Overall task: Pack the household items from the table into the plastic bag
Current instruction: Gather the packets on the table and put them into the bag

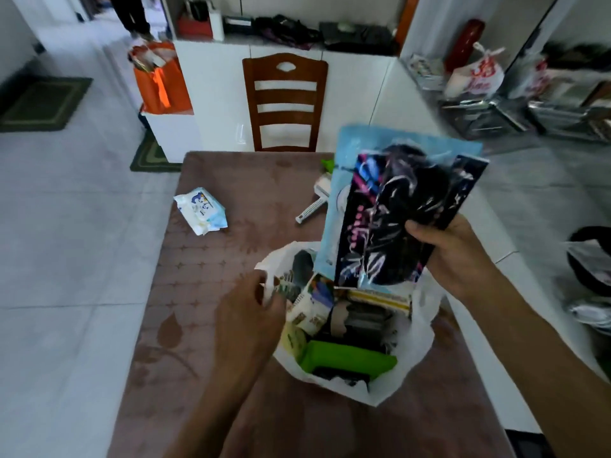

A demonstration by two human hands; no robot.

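Note:
A white plastic bag (420, 328) stands open on the brown table (231, 285), holding several items, among them a green case (347, 358) and small boxes. My left hand (248, 322) grips the bag's left rim. My right hand (453, 252) holds a black glossy packet (396, 213) together with a light blue packet (347, 150) behind it, upright, their lower ends inside the bag's mouth. A pack of wet wipes (201, 211) lies on the table at the far left. A white razor-like tool (314, 200) lies partly hidden behind the packets.
A wooden chair (285, 100) stands at the table's far end. An orange bag (162, 81) sits on a white box to the left. Cluttered shelves and bags line the right side. A person's legs show at the top left.

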